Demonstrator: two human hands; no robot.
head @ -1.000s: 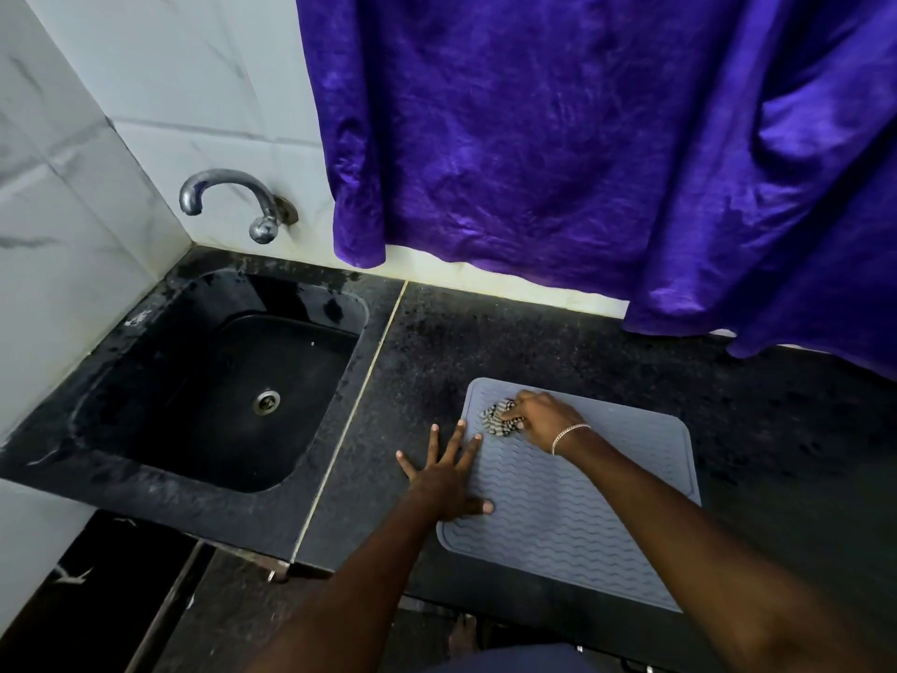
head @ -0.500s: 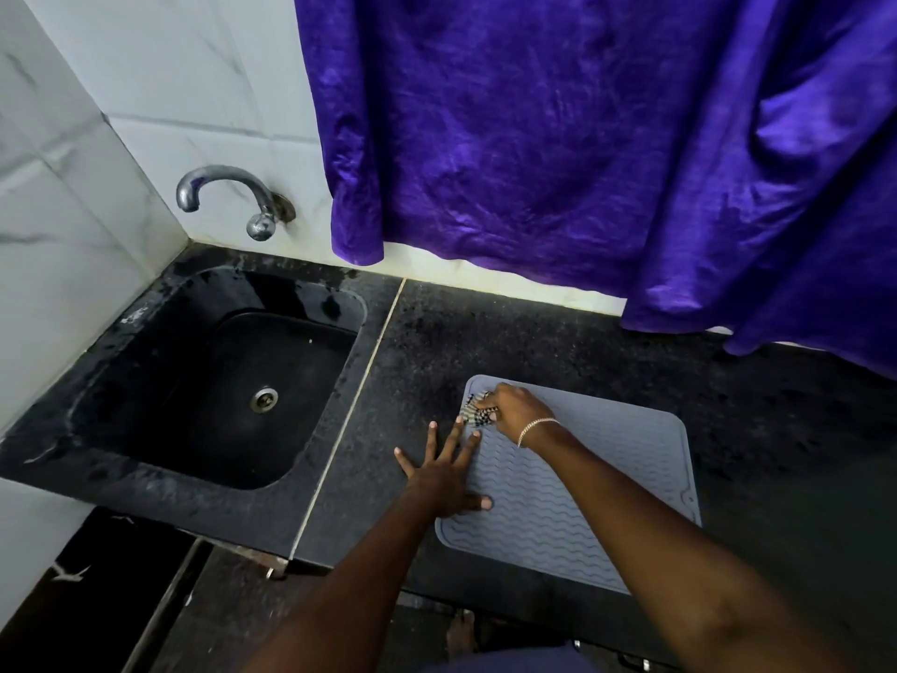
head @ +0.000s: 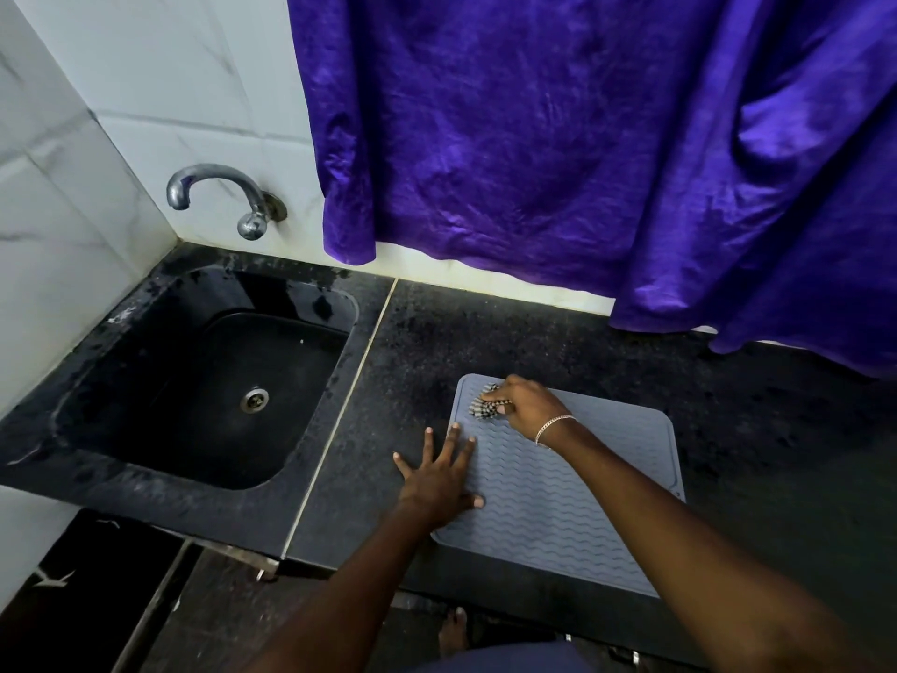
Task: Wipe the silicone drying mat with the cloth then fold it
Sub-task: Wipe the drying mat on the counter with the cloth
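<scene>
Grey wavy-ribbed silicone drying mat [head: 582, 507], front edge of black table [head: 485, 327]: right hand [head: 522, 403] clutching checked cloth [head: 484, 408]; left hand [head: 437, 483], fingers spread, pinning mat. Risk: mat sliding if released.

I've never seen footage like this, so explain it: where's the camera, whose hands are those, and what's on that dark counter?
There is no machine: a person works with two bare hands. The pictures come from one wide-angle camera worn on the head, looking forward and down, so the arms reach in from below. On the dark counter lies a grey silicone drying mat. The left hand lies flat, fingers spread, across the mat's left edge. The right hand grips a small checked cloth at the mat's far left corner. Beside the counter sits a black sink with a tap above; a purple curtain hangs behind.
</scene>
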